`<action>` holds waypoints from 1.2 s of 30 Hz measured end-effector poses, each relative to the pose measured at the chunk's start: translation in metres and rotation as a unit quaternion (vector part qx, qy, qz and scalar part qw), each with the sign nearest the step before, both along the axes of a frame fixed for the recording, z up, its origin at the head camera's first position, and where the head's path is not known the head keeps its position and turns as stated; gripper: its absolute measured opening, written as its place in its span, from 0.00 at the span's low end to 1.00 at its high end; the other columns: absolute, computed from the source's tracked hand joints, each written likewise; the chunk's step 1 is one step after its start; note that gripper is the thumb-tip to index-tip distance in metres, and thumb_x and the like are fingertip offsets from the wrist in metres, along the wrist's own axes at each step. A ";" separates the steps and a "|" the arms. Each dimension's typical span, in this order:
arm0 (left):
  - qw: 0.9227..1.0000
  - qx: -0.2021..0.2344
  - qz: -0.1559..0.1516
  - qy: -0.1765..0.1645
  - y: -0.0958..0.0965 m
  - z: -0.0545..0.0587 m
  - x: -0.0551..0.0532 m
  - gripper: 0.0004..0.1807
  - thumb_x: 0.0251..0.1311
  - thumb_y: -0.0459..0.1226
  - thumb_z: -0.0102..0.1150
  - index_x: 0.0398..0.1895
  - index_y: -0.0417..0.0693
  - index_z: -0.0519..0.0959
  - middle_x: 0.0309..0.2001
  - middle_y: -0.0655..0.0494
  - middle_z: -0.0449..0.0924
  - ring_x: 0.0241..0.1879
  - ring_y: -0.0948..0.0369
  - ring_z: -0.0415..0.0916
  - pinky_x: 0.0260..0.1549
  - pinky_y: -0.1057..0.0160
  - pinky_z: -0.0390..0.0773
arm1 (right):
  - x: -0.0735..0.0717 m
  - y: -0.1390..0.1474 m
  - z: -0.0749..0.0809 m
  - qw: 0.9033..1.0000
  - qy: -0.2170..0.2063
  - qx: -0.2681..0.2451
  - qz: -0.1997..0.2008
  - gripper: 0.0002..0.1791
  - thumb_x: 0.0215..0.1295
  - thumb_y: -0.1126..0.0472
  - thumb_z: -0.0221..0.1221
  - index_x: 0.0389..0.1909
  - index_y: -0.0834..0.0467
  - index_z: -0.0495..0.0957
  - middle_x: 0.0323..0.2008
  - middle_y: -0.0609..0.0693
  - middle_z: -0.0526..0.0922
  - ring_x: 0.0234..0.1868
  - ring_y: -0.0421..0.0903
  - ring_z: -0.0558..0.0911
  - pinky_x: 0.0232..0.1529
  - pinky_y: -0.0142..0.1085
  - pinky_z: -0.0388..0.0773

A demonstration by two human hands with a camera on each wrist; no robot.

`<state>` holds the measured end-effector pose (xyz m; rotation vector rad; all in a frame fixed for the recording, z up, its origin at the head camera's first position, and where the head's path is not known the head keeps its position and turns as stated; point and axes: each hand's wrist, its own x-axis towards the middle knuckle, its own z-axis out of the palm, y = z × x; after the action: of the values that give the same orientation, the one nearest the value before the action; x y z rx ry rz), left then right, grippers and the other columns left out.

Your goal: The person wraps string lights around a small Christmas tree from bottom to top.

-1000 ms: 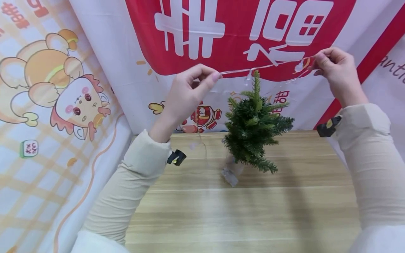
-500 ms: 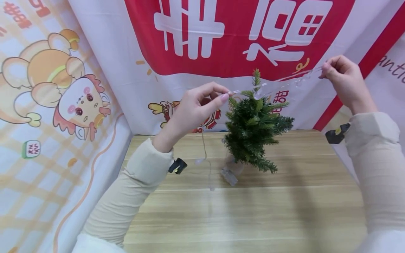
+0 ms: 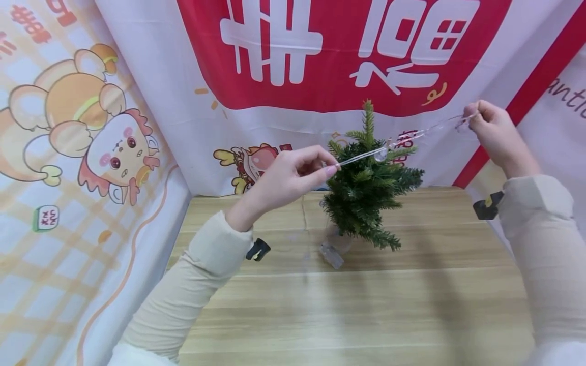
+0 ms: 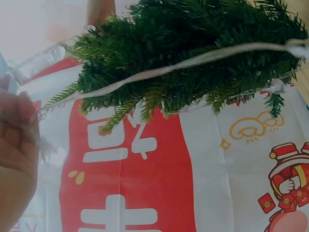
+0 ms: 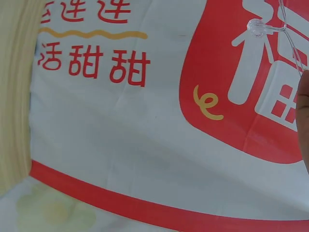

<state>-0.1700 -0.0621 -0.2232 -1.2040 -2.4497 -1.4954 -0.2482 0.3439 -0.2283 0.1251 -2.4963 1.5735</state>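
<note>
A small green artificial Christmas tree [image 3: 366, 188] stands on the wooden table in the head view. My left hand [image 3: 293, 175], at the tree's left, pinches a clear string of lights [image 3: 361, 155] between thumb and fingertips. The strand crosses in front of the upper branches, below the tip, up to my right hand [image 3: 494, 134], which pinches its other end. One clear bulb [image 3: 380, 154] hangs midway. The left wrist view shows the strand [image 4: 183, 65] running along the tree. A bulb [image 5: 258, 27] appears beside my right hand in the right wrist view.
A small translucent box [image 3: 331, 255] lies on the table [image 3: 366, 315] at the tree's foot. A loose length of wire trails beneath my left hand. Behind the tree hangs a white cloth [image 3: 201, 127] with a red panel; another printed cloth [image 3: 68, 229] covers the left side.
Both hands have come down, the left also moving right toward the tree and the right slightly outward. The string of lights has dropped from treetop height to across the upper branches.
</note>
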 end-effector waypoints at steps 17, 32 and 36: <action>0.994 -0.051 -0.076 -0.060 -0.012 -0.023 0.000 0.08 0.70 0.34 0.47 0.48 0.45 0.72 0.22 0.54 0.73 0.21 0.60 0.73 0.28 0.62 0.76 | 0.016 -0.002 -0.020 0.958 0.034 -0.253 0.127 0.15 0.71 0.57 0.50 0.27 0.61 0.77 0.32 0.47 0.80 0.39 0.39 0.78 0.44 0.20 0.75; 0.989 -0.111 -0.091 -0.026 -0.026 -0.056 -0.001 0.11 0.65 0.35 0.55 0.49 0.46 0.79 0.27 0.56 0.77 0.21 0.67 0.63 0.26 0.68 0.68 | 0.033 0.001 -0.058 0.938 0.060 -0.270 0.208 0.12 0.72 0.65 0.48 0.30 0.62 0.77 0.33 0.49 0.83 0.38 0.40 0.82 0.50 0.24 0.74; 0.989 -0.117 -0.088 -0.013 -0.030 -0.065 -0.004 0.12 0.61 0.34 0.60 0.47 0.44 0.81 0.25 0.56 0.75 0.20 0.69 0.60 0.22 0.70 0.66 | 0.038 0.001 -0.073 0.938 0.069 -0.270 0.207 0.09 0.67 0.62 0.55 0.30 0.62 0.77 0.34 0.49 0.83 0.40 0.40 0.82 0.49 0.26 0.73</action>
<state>-0.1743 -0.0918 -0.2885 -1.4857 -2.6578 -1.2943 -0.2102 0.3452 -0.3009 0.6870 -1.9221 2.2613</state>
